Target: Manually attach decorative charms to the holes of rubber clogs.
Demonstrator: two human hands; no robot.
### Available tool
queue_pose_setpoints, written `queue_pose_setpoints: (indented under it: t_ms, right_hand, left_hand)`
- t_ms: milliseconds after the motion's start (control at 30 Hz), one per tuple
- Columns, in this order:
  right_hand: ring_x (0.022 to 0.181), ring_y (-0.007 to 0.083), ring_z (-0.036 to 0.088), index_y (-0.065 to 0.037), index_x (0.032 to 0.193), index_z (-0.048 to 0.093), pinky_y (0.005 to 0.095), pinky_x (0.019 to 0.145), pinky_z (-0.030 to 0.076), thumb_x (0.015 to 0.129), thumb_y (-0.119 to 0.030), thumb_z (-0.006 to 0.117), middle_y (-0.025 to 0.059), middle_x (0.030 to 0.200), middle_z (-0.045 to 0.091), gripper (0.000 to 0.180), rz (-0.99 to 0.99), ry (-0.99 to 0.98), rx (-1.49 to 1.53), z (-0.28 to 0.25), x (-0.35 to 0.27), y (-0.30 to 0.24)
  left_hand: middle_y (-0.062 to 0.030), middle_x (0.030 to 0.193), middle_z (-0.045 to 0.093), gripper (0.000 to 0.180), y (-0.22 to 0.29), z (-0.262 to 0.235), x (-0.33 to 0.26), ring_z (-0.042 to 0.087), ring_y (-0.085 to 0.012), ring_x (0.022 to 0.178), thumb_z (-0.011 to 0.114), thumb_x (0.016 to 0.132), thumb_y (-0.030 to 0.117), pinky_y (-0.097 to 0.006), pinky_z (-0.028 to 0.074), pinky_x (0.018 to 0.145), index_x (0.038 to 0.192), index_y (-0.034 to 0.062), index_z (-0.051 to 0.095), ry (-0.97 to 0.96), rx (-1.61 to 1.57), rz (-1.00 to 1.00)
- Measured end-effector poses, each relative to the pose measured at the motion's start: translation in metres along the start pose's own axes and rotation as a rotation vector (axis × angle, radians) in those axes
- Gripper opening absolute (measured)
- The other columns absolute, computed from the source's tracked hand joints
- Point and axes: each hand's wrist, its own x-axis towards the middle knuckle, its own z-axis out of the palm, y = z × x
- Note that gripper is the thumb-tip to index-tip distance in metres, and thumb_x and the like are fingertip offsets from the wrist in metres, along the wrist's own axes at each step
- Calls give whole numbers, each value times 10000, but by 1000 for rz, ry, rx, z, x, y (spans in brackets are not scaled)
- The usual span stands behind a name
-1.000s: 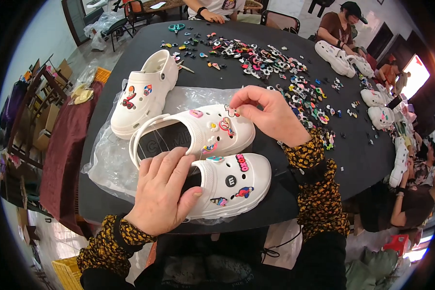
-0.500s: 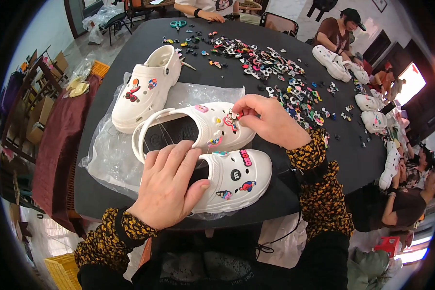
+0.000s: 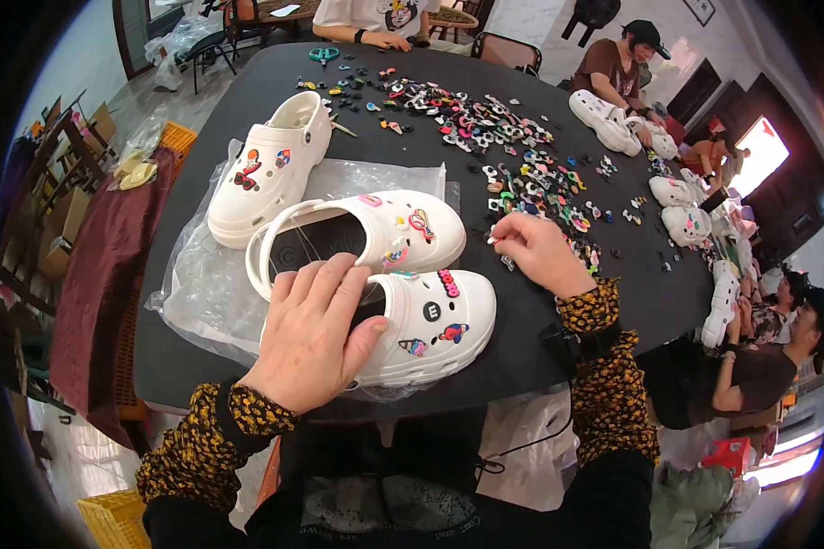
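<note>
My left hand (image 3: 316, 334) lies over the back of the near white clog (image 3: 430, 348), fingers stretched out and reaching to the middle white clog (image 3: 421, 242). The near clog carries a round black charm (image 3: 432, 312), a pink letter charm (image 3: 448, 283) and others. On the middle clog sit a red-rimmed charm (image 3: 419, 223) and a daisy charm (image 3: 401, 222). Just right of its toe, above the table, my right hand (image 3: 545, 256) pinches a small white shoe charm (image 3: 493, 240), partly hidden by the fingertips. Further back stands a third white clog (image 3: 270, 174) with several charms.
Clear plastic bags (image 3: 201, 284) lie under the clogs on the black table (image 3: 357, 146). Loose charms (image 3: 485, 119) are heaped beyond, near green-handled scissors (image 3: 324, 56). Co-workers sit around the table; more white clogs (image 3: 604, 122) line its right side.
My right hand has drawn away from the middle clog's toe, to the right, with a small white charm in its fingertips. My left hand stays on the near clog. The view has shifted slightly.
</note>
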Motion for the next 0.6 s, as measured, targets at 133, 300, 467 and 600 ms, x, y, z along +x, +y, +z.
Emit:
queue_pose_setpoints:
  t_ms: [133, 300, 467, 600]
  right_hand:
    - [767, 259, 651, 13, 973, 637, 341, 707, 503, 826, -103, 630, 152, 845, 661, 187, -56, 48, -132, 3, -3, 5]
    - [901, 313, 627, -6, 1032, 646, 374, 801, 493, 842, -86, 596, 169, 974, 660, 213, -261, 49, -74, 8, 26, -41]
    - [1058, 342, 557, 7, 1101, 614, 406, 936, 436, 836, -47, 571, 163, 1118, 621, 274, -627, -37, -253, 28, 43, -72]
    - [1024, 350, 559, 12, 1042, 614, 414, 919, 442, 810, -40, 596, 160, 1037, 617, 238, -596, -102, -212, 32, 44, -74]
  left_hand:
    - [-189, 1222, 535, 470, -2, 3, -2, 525, -328, 1078, 628, 855, 270, -423, 387, 897, 1207, -23, 521, 27, 5, 8]
    - [-182, 1236, 521, 444, -2, 2, -5, 501, -351, 1097, 577, 864, 235, -431, 370, 930, 1221, -21, 510, 8, -10, -32]
    - [-176, 1227, 530, 458, 0, 1, -2, 516, -328, 1077, 605, 866, 260, -418, 380, 905, 1220, -15, 512, 20, -3, -8]
    - [-166, 1222, 526, 449, 0, 0, -2, 505, -332, 1076, 593, 861, 231, -417, 373, 913, 1231, -8, 504, -1, -38, -29]
